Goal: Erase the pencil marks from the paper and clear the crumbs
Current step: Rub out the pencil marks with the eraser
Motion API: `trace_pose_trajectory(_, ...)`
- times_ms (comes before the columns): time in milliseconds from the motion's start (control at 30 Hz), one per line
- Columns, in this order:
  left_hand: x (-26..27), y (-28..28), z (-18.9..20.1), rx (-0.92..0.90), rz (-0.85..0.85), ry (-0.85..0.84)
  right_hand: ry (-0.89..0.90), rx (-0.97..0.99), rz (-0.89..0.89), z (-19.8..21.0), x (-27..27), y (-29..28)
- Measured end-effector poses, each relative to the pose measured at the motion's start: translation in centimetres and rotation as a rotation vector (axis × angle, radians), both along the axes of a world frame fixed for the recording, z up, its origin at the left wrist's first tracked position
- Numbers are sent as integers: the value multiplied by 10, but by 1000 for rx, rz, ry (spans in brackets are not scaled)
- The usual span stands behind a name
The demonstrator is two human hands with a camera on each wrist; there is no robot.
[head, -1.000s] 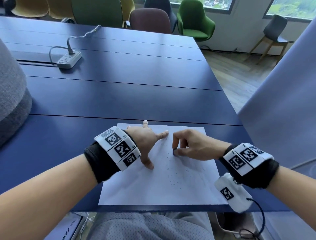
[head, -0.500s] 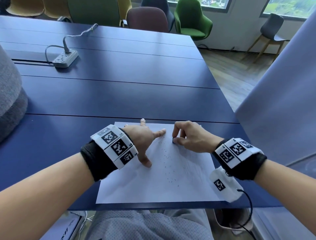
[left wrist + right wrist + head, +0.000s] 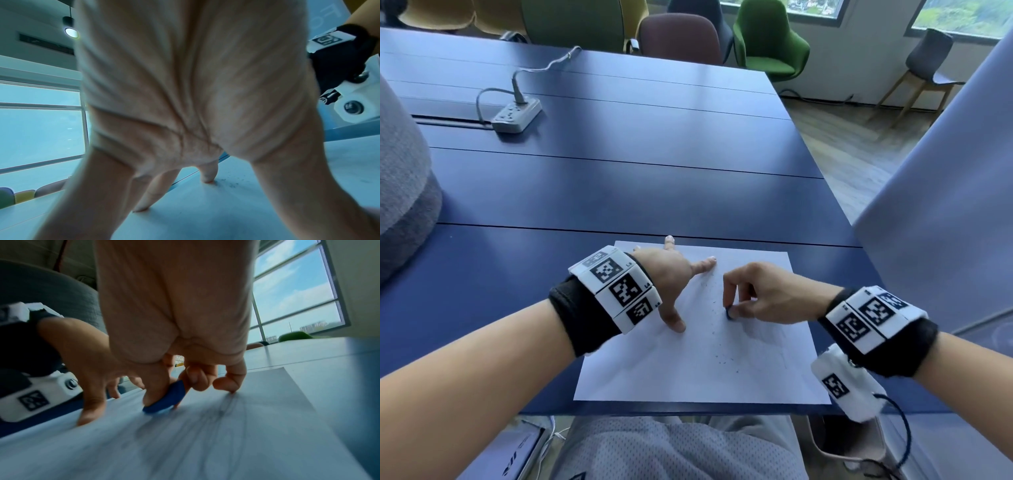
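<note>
1. A white sheet of paper [image 3: 698,359] lies flat on the near edge of a dark blue table [image 3: 592,192], right in front of the seated person.
2. The left hand [image 3: 669,274] is spread wide on the paper's left part, fingers straight and splayed, fingertips [image 3: 207,179] and thumb pressing down on the sheet.
3. The right hand [image 3: 763,294] is curled over the middle of the paper and pinches a small blue eraser [image 3: 166,398] between thumb and forefinger; the eraser's lower edge touches the sheet.
4. Its little finger also touches the paper, just beside faint grey pencil marks [image 3: 228,407]; the wrist picture is blurred there, so their shape is hard to make out.
5. Dark eraser crumbs [image 3: 722,358] are scattered over the sheet between the two hands and nearer the person.
6. Farther off on the table, well apart from the paper, sits a grey power strip [image 3: 517,114] with its cable.
7. Coloured chairs [image 3: 770,41] stand beyond the table's far edge.
</note>
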State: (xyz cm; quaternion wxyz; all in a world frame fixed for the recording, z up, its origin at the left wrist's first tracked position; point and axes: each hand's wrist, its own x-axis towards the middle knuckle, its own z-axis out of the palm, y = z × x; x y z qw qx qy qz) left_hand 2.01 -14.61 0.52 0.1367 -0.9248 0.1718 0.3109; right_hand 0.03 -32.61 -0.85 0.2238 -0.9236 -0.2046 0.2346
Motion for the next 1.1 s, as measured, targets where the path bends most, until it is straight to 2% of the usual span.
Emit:
trace_pose_trajectory(133,0,0,-1,-6,0,-15,-131,65,-140,-5,4,-1)
trace_pose_trajectory(267,0,0,-1,5,32,4,17,-10,39,-2,-9,-3)
trace_pose_trajectory(300,0,0,-1,5,29,2,6,-26,39,0,-7,-2)
trace_pose_trajectory(433,-2,-1,0,-3,8,-18,-130,46,-122,-6,-5,-2)
trace_pose_trajectory(567,-3,-1,1,14,13,-9,48,7,29,-1,-15,-4)
trace_pose_trajectory(733,-3,-2,3,14,2,-22,-134,52,-152,-6,-3,-2)
trace_pose_trajectory(900,-5,-3,5,39,-6,-24,28,-11,-17,0,-13,-4)
trace_pose_trajectory(1033,-5,-3,5,29,-9,-27,-172,47,-177,-4,-2,-3)
trace_pose_trajectory(1100,-5,-3,6,33,-6,-28,-137,51,-116,-7,-12,-5)
